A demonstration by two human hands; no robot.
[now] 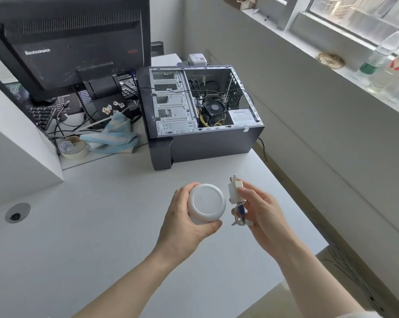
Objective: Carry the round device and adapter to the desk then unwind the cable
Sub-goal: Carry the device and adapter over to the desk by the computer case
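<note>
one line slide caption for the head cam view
Left hand holds the round white device, right hand the adapter, above the desk.

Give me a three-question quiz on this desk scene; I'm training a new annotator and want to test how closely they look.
1. True or false: the left hand holds the round device.
2. The right hand holds: A) tape roll, B) adapter with bundled cable, C) bottle?
3. Is the computer case on the desk open or closed?

Key: 1 true; 2 B; 3 open, its insides show.
</note>
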